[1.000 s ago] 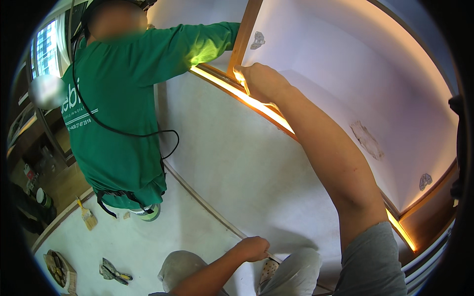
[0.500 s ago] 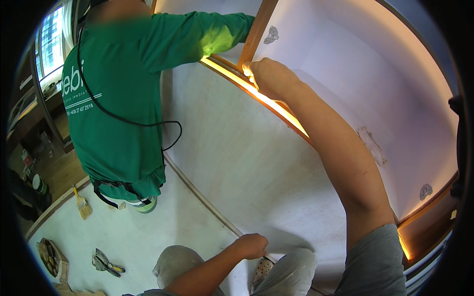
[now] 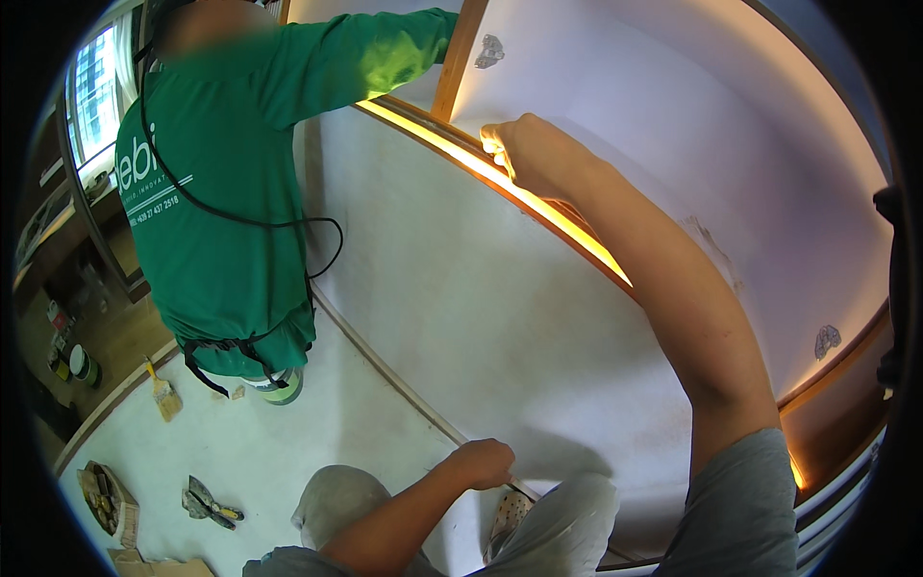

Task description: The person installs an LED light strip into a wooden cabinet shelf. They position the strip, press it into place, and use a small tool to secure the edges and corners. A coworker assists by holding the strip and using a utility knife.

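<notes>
My right hand (image 3: 524,154) is raised at the glowing light strip (image 3: 433,135) on the lower edge of a lit alcove (image 3: 731,154), to the right of a wooden divider (image 3: 457,62). Its fingers are curled in the yellow glow, so what they hold is unclear. Low at the bottom of the view, my left hand (image 3: 486,464) is closed above my bent knees, beside a narrow strip (image 3: 385,370) along the foot of the pale panel (image 3: 461,269). Whatever it may grip is hidden.
A co-worker in a green top (image 3: 207,279) works at my left, one arm reaching into the alcove, a black cable hanging behind. A paintbrush (image 3: 163,394), scrapers (image 3: 202,500), a carton of items (image 3: 106,500) and a container (image 3: 274,389) lie on the white surface. Metal rails (image 3: 836,490) sit lower right.
My right hand has shifted slightly right along the light strip, away from the divider. My left hand stays closed low down. The view has shifted a little.
</notes>
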Tool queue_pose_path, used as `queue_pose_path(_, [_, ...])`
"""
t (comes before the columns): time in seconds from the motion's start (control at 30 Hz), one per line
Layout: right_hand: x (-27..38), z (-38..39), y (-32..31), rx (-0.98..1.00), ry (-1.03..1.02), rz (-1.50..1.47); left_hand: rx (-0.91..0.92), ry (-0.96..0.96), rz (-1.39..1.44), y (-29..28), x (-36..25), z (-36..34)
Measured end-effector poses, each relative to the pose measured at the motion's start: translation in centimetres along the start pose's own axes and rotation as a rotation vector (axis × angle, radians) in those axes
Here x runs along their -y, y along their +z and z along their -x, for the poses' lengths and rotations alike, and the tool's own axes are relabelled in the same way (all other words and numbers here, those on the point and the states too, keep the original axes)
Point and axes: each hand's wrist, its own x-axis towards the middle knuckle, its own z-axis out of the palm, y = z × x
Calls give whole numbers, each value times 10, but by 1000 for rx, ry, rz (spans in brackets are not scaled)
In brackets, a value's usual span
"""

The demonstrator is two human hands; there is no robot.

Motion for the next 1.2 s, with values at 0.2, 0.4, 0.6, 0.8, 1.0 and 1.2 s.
queue_pose_path(0.2, [-9,53,-8,4,82,-4,19,-56,-14,2,2,-2])
queue_pose_path(0.4, [-21,118,-23,83,172,-58,52,-117,-5,-3,8,-2])
queue_pose_path(0.6, [-28,187,-39,102,246,-43,57,-135,-37,0,16,0])
queue_pose_path(0.8, [-34,253,-54,145,320,-39,51,-178,-58,5,26,14])
queue_pose_path(1.0, [-50,311,-55,131,338,41,52,-192,-52,13,32,27])
queue_pose_path(1.2, [-52,320,-83,-326,239,-501,-153,42,-103,34,23,42])
